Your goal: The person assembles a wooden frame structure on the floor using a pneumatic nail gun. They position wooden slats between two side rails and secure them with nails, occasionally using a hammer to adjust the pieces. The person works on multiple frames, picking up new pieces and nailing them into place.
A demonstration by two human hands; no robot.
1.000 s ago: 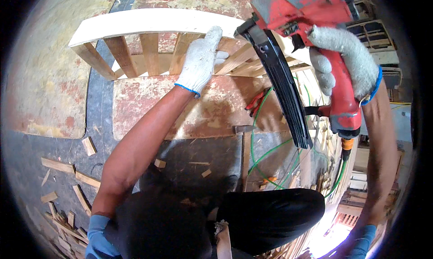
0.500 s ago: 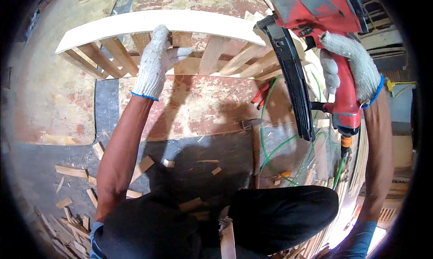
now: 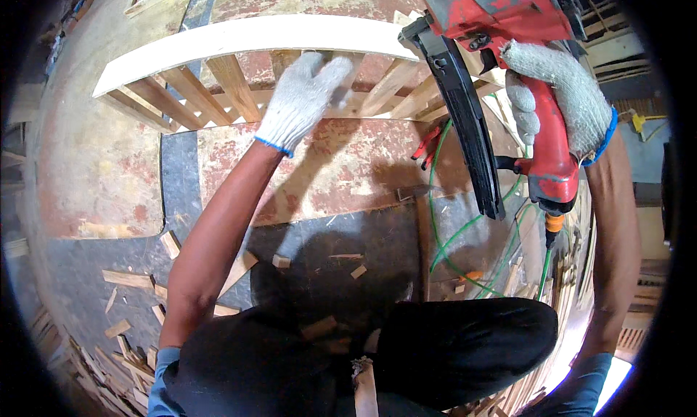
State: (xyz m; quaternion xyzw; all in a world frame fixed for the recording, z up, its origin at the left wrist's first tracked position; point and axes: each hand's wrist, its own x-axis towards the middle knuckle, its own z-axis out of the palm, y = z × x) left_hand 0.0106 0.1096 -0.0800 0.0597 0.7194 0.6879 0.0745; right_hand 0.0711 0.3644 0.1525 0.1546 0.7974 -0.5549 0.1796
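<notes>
A slatted wooden frame [image 3: 239,36] stands on edge, a pale board along its top with several slats below it. My left hand [image 3: 299,101], in a white knitted glove with blue trim, reaches in at the middle slats. Its fingers are apart and slightly blurred, close to a wooden slat [image 3: 352,76]; whether they touch it is unclear. In my gloved right hand [image 3: 573,101] is a red nail gun [image 3: 501,14], held by its handle with the fingers wrapped round. Its long black magazine [image 3: 465,127] slants down, right of the frame.
A green air hose [image 3: 547,272] runs from the gun's handle and loops over the floor. Red-handled pliers [image 3: 427,147] lie near the frame's right end. Wood offcuts [image 3: 129,278] are strewn at the lower left, and stacked strips [image 3: 573,272] stand at the right.
My left hand has moved right along the frame, from one slat toward another, and its fingers have shifted. The nail gun stays in my right hand at nearly the same place.
</notes>
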